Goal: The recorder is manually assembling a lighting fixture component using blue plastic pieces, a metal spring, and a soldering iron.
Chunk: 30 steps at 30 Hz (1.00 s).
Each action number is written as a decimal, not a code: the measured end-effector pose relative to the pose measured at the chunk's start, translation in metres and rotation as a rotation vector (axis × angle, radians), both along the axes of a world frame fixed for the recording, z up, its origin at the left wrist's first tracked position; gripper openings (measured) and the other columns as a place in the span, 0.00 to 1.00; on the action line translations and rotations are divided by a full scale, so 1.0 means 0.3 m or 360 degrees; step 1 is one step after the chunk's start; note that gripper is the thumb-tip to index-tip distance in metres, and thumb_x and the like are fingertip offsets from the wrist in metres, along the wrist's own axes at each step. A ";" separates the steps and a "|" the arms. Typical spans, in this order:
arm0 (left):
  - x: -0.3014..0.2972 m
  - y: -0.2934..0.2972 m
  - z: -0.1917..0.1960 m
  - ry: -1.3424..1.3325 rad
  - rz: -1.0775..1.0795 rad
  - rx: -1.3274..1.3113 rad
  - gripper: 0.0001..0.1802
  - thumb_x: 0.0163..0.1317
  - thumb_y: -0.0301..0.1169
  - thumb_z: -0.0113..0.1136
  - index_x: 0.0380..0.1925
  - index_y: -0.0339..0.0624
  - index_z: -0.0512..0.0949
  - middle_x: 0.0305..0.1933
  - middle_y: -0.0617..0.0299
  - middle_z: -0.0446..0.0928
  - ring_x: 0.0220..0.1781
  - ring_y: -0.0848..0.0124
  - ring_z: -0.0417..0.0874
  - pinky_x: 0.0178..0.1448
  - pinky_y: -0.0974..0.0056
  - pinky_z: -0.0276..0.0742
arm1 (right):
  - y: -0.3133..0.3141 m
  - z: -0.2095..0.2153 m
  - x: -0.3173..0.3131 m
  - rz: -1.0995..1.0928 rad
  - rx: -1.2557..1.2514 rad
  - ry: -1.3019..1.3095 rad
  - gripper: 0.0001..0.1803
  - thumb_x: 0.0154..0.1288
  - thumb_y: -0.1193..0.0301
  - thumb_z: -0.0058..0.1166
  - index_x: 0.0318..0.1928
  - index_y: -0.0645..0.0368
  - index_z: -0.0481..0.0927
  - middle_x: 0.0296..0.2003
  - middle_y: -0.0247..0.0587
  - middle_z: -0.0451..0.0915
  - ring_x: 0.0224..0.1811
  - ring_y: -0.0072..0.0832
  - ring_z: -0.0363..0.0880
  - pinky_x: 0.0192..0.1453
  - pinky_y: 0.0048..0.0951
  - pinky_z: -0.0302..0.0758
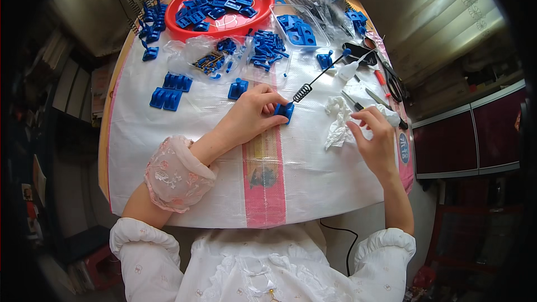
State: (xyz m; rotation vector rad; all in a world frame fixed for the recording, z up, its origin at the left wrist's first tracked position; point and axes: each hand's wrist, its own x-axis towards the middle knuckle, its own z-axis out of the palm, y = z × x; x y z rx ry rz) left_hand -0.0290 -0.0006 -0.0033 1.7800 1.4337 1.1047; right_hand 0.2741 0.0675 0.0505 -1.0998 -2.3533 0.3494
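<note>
My left hand (254, 113) is closed on a small blue plastic base (285, 113) just above the table, left of the table's middle line. From that base a black coil spring (302, 93) leans up to the right, drawn out into a thin rod with a blue ball (347, 52) on its end. To the right, my right hand (373, 137) hovers beside a crumpled white tissue (338, 123), thumb and forefinger slightly apart with nothing visible between them. A single blue part (238, 89) lies just behind my left hand.
A red round tray (171, 22) of blue parts stands at the back, next to a clear box (323, 40) with more. Loose blue pieces (267, 49) and a bag of brass-coloured pieces (211, 62) lie before it. Black scissors (395, 85) rest at right; finished-looking spring pieces (150, 22) stand far left.
</note>
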 end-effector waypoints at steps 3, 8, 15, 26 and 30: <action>0.006 0.006 -0.006 -0.0020 -0.0005 0.0013 0.19 0.58 0.31 0.80 0.47 0.39 0.87 0.42 0.62 0.78 0.40 0.71 0.79 0.47 0.67 0.78 | 0.005 -0.047 -0.060 -0.0029 0.0198 -0.0116 0.17 0.63 0.70 0.70 0.50 0.60 0.83 0.42 0.45 0.80 0.42 0.41 0.82 0.47 0.41 0.78; -0.001 0.002 -0.008 -0.0027 -0.0006 0.0010 0.19 0.58 0.31 0.80 0.48 0.39 0.87 0.43 0.61 0.78 0.41 0.70 0.79 0.47 0.67 0.78 | 0.050 -0.076 -0.106 -0.0003 0.0121 -0.0355 0.16 0.62 0.67 0.70 0.46 0.61 0.82 0.42 0.45 0.78 0.47 0.44 0.80 0.52 0.44 0.76; -0.003 0.002 -0.015 -0.0027 0.0000 0.0018 0.19 0.57 0.30 0.80 0.48 0.39 0.87 0.43 0.60 0.78 0.40 0.70 0.81 0.46 0.67 0.79 | 0.073 -0.026 -0.179 0.0081 0.0020 -0.0519 0.09 0.63 0.69 0.68 0.35 0.61 0.82 0.36 0.43 0.79 0.46 0.42 0.81 0.49 0.44 0.76; -0.001 0.004 -0.018 -0.0037 -0.0002 0.0041 0.18 0.58 0.30 0.79 0.47 0.40 0.87 0.42 0.61 0.79 0.39 0.71 0.81 0.46 0.67 0.79 | 0.073 -0.081 -0.222 0.0367 -0.0019 -0.0082 0.05 0.64 0.78 0.63 0.39 0.63 0.80 0.38 0.47 0.82 0.45 0.45 0.82 0.51 0.43 0.77; -0.002 0.005 -0.014 -0.0026 -0.0013 0.0005 0.18 0.58 0.30 0.79 0.47 0.40 0.87 0.43 0.61 0.78 0.40 0.71 0.81 0.46 0.67 0.79 | 0.043 -0.063 -0.263 0.0525 -0.0090 0.0055 0.05 0.64 0.79 0.61 0.40 0.64 0.81 0.38 0.48 0.81 0.44 0.46 0.82 0.49 0.43 0.78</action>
